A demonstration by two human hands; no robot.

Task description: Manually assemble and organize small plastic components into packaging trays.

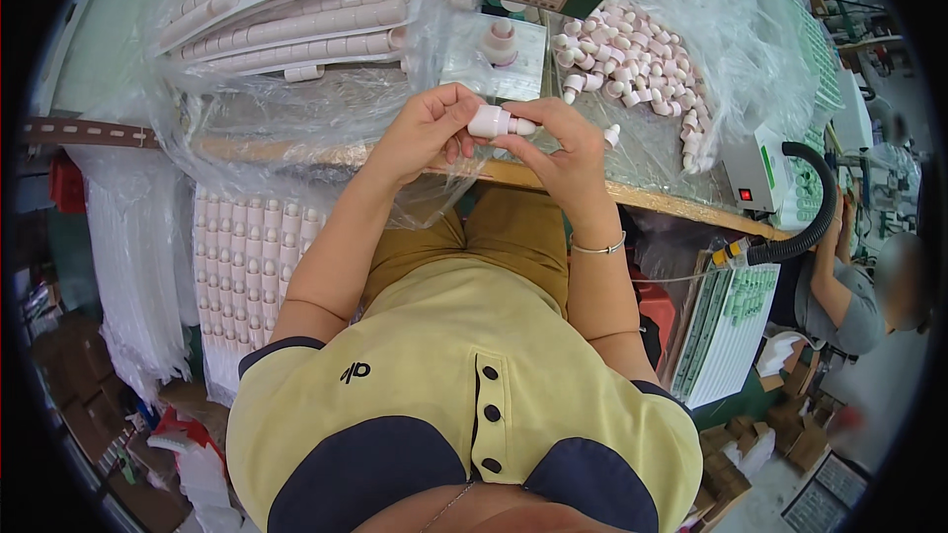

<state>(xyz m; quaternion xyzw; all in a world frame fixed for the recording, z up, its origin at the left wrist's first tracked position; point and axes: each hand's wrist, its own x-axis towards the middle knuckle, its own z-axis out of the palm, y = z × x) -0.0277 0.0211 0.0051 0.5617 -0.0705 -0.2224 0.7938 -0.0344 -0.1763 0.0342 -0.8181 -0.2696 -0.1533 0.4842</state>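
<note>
Over the near edge of the desk [671,202], the left hand [432,126] curls closed round a pink bottle [488,121] while the right hand [566,143] pinches its dropper [524,126], the bottle likely light, stiff and slick, best held by its broad body.

Bright, fairly even light glints off plastic sheeting [746,49]; straight lines bow toward the blackened rim.
</note>
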